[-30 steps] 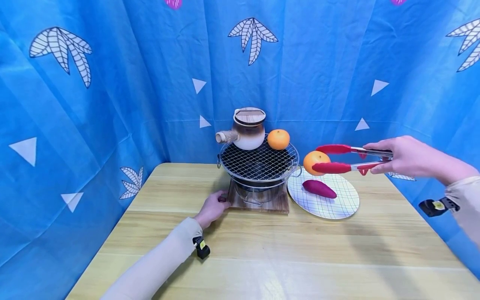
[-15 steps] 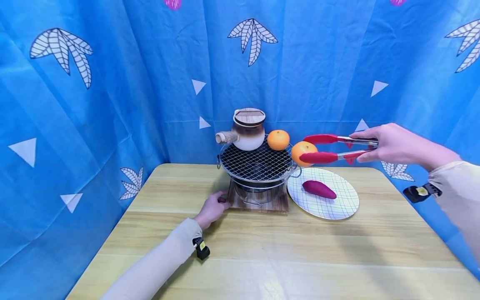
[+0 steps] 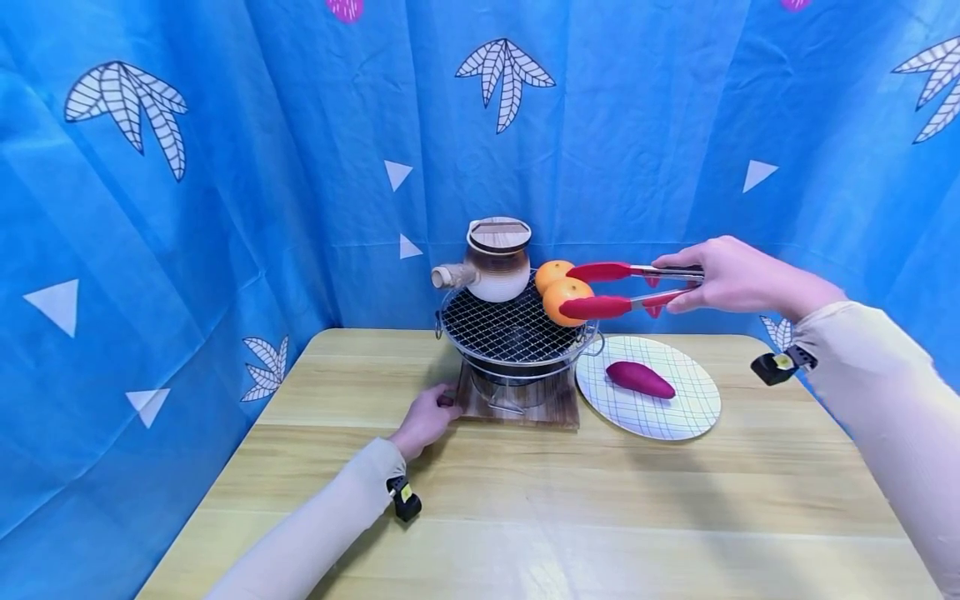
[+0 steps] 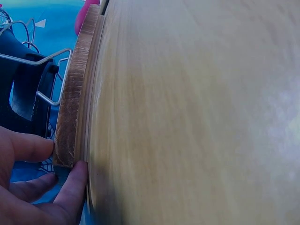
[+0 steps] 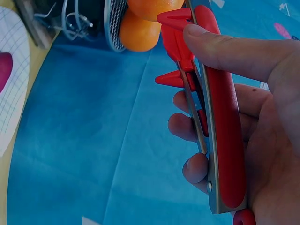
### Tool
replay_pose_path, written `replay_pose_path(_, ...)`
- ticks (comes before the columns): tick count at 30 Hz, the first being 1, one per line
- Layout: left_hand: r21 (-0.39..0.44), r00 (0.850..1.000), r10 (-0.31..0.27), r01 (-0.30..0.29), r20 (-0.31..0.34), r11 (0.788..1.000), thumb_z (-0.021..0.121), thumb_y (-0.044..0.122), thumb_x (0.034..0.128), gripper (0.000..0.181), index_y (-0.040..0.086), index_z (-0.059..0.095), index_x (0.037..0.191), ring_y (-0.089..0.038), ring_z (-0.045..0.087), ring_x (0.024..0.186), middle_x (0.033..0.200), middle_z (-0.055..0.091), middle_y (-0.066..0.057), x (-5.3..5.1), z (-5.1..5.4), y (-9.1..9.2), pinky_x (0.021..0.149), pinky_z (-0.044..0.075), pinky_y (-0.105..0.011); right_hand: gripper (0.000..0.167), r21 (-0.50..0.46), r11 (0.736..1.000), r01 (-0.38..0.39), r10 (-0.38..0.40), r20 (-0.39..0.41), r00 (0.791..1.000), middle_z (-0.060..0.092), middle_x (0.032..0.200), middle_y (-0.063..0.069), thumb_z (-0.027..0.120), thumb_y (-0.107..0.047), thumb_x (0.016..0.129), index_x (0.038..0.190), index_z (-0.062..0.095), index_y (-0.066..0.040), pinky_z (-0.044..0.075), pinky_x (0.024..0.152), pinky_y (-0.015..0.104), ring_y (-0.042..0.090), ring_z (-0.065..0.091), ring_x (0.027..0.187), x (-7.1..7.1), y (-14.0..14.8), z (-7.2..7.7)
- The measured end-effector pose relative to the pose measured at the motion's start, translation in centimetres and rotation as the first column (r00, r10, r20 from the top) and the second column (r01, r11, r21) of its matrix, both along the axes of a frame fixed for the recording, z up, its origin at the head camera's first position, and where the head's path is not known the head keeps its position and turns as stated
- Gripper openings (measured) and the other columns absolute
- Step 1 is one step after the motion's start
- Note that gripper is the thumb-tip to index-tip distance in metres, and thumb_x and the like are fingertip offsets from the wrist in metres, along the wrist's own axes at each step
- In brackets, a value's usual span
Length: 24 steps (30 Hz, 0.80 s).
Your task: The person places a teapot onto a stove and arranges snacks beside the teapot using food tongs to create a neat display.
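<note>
My right hand [image 3: 738,279] grips a pair of red-tipped tongs [image 3: 600,307]. An orange mandarin [image 3: 562,298] is between the tong tips, over the right part of the round wire grill [image 3: 510,329]. Just behind it, partly hidden, a second mandarin [image 3: 550,272] rests on the grill. In the right wrist view, fingers and thumb wrap the tongs' red handle [image 5: 224,136]. My left hand [image 3: 423,421] pinches the left front corner of the wooden board [image 3: 555,408] under the stove; the left wrist view has the thumb [image 4: 33,146] on the board's upper face.
A lidded clay pot [image 3: 498,279] with a side handle stands at the grill's back left. Right of the stove, a checked plate [image 3: 693,417] holds a purple sweet potato [image 3: 640,379]. Blue curtains [image 3: 637,150] enclose the wooden table [image 3: 600,517] at the back and sides.
My right hand has moved left with the tongs and mandarin, from above the plate to over the grill beside the other mandarin. The left hand stays at the board's corner.
</note>
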State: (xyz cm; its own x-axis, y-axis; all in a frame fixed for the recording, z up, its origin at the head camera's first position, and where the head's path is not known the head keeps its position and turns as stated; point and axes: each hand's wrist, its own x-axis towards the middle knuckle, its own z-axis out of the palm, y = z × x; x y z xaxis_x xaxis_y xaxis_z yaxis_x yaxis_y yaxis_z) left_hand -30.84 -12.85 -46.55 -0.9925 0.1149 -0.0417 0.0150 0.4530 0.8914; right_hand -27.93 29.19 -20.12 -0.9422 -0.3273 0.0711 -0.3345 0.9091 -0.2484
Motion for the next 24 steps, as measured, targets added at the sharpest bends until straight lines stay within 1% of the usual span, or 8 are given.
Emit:
replay_pose_path(3, 0.003, 1.0, 0.002, -0.002, 0.003, 1.0, 0.066, 0.006, 0.0898, 0.053, 0.003, 0.055, 0.141, -0.027, 0.062, 0.1, 0.116, 0.066, -0.016, -0.1, -0.1, 0.0, 0.082, 0.054, -0.035, 0.074, -0.003, 1.0, -0.012, 0.012, -0.001, 1.0, 0.074, 0.106, 0.008, 0.086, -0.029, 0.08, 0.145, 0.056, -0.012, 0.041, 0.056, 0.035, 0.023, 0.056, 0.082, -0.6, -1.0, 0.0)
replay_pose_path(5, 0.004, 1.0, 0.002, -0.002, 0.003, 1.0, 0.066, 0.005, 0.0897, 0.053, 0.003, 0.055, 0.141, -0.026, 0.062, 0.099, 0.115, 0.066, -0.016, -0.1, -0.1, -0.1, 0.081, 0.054, -0.035, 0.074, 0.003, 1.0, -0.017, 0.017, -0.003, 1.0, 0.075, 0.104, 0.007, 0.086, -0.031, 0.08, 0.144, 0.056, -0.013, 0.04, 0.059, 0.036, 0.023, 0.056, 0.084, -1.0, -1.7, 0.0)
replay_pose_path(10, 0.005, 1.0, 0.001, -0.001, -0.003, 1.0, 0.066, 0.005, 0.0893, 0.054, 0.002, 0.054, 0.141, -0.025, 0.062, 0.098, 0.115, 0.066, -0.016, -0.1, -0.2, 0.0, 0.08, 0.054, -0.034, 0.072, -0.009, 0.999, -0.046, 0.046, 0.009, 0.999, 0.075, 0.107, 0.008, 0.086, -0.03, 0.08, 0.143, 0.057, -0.013, 0.042, 0.061, 0.036, 0.023, 0.058, 0.086, -1.8, -3.1, -0.1)
replay_pose_path(12, 0.009, 1.0, -0.001, 0.001, 0.001, 1.0, 0.067, 0.006, 0.0893, 0.054, 0.003, 0.054, 0.142, -0.025, 0.063, 0.097, 0.114, 0.066, -0.016, 0.0, -0.1, 0.0, 0.08, 0.054, -0.034, 0.07, -0.019, 0.998, -0.064, 0.064, 0.018, 0.998, 0.074, 0.111, 0.01, 0.086, -0.029, 0.08, 0.143, 0.058, -0.012, 0.044, 0.061, 0.036, 0.024, 0.059, 0.086, -2.2, -3.6, -0.2)
replay_pose_path(16, 0.019, 1.0, -0.011, 0.011, 0.004, 1.0, 0.067, 0.005, 0.0884, 0.055, 0.001, 0.053, 0.142, -0.025, 0.063, 0.096, 0.113, 0.067, -0.016, 0.2, 0.0, 0.0, 0.081, 0.054, -0.035, 0.067, -0.021, 0.996, -0.09, 0.09, 0.029, 0.995, 0.073, 0.113, 0.012, 0.084, -0.028, 0.082, 0.142, 0.059, -0.013, 0.044, 0.06, 0.035, 0.022, 0.06, 0.082, -2.8, -4.5, -0.5)
replay_pose_path(19, 0.02, 1.0, -0.016, 0.016, 0.004, 1.0, 0.068, 0.004, 0.0879, 0.055, 0.0, 0.053, 0.141, -0.026, 0.063, 0.097, 0.113, 0.067, -0.017, 0.3, 0.1, 0.0, 0.084, 0.054, -0.037, 0.067, -0.026, 0.995, -0.092, 0.093, 0.046, 0.995, 0.073, 0.114, 0.013, 0.084, -0.027, 0.082, 0.142, 0.058, -0.012, 0.043, 0.058, 0.034, 0.022, 0.06, 0.077, -3.1, -5.0, -0.8)
replay_pose_path(24, 0.02, 1.0, -0.011, 0.011, 0.01, 1.0, 0.067, 0.005, 0.0891, 0.054, 0.002, 0.054, 0.142, -0.027, 0.063, 0.101, 0.116, 0.066, -0.017, 0.3, 0.2, 0.0, 0.087, 0.054, -0.038, 0.067, -0.032, 0.994, -0.101, 0.102, 0.049, 0.994, 0.073, 0.114, 0.013, 0.084, -0.025, 0.082, 0.142, 0.058, -0.011, 0.044, 0.057, 0.034, 0.021, 0.061, 0.075, -3.5, -5.6, -1.0)
